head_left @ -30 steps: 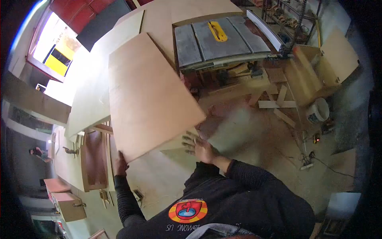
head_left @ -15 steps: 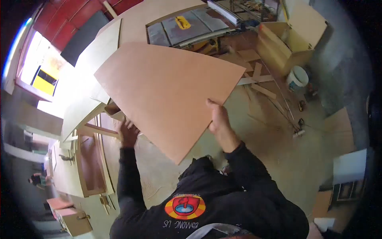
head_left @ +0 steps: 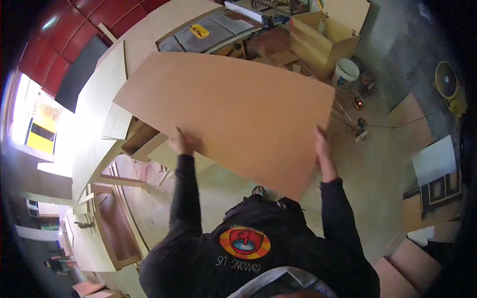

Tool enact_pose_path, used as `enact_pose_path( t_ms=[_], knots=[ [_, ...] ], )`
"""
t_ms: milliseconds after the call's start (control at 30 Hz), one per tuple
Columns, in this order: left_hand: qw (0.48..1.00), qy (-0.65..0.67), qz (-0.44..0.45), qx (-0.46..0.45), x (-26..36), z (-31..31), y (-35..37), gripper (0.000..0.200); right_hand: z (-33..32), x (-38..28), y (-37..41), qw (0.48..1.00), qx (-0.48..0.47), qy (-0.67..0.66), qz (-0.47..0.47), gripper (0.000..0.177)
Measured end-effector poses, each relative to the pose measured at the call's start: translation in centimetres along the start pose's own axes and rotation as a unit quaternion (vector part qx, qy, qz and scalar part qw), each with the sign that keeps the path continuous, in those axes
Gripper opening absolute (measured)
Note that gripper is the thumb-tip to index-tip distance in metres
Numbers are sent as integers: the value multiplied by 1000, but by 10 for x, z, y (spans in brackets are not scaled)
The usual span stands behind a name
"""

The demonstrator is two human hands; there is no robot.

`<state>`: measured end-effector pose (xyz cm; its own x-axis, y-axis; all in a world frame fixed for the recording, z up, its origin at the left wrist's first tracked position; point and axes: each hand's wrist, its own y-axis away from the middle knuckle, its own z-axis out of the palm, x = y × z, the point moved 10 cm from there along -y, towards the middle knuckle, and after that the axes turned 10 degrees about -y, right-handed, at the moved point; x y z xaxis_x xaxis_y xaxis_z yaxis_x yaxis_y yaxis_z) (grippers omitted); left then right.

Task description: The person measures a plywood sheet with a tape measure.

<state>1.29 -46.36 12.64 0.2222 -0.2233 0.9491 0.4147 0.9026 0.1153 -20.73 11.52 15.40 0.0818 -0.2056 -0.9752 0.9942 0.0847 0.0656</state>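
Note:
A large flat brown board (head_left: 238,109) spans the middle of the view, raised above the floor. My left hand (head_left: 185,142) grips its near left edge, thumb on the top face and fingers partly hidden underneath. At the right edge, my right hand (head_left: 322,144) holds the board, its fingers partly out of sight. The board's far left part reaches over pale panels (head_left: 102,111). An open-topped wooden piece (head_left: 141,136) sits below its left edge.
A table saw (head_left: 213,32) with a yellow insert stands beyond the board. An open wooden box (head_left: 318,42), a white bucket (head_left: 346,72) and cables are at the right. A fan (head_left: 447,82) stands far right. A person (head_left: 59,264) is at the lower left.
My left hand has moved onto the board's edge and now grips it. The board has swung and shifted to the right, with my right hand moving right too. The view has turned.

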Motion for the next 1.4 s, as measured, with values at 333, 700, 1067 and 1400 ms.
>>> enact_pose_path(
  t_ms=[333, 700, 1067, 1400],
  knots=[
    [984, -175, 35, -27, -55, 138, 259, 28, -265, -39, 195, 966, 228, 104, -60, 23],
    [942, -320, 56, -84, -107, 195, 220, 41, -253, -18, 227, 961, 239, -120, -71, 36],
    [932, -214, -103, -273, -166, 244, 163, 61, -244, -12, 159, 941, 301, -153, -33, 39],
    [962, -128, 105, -217, -99, 295, 109, 97, -217, -17, 115, 956, 267, -124, 21, 44]
  ],
)
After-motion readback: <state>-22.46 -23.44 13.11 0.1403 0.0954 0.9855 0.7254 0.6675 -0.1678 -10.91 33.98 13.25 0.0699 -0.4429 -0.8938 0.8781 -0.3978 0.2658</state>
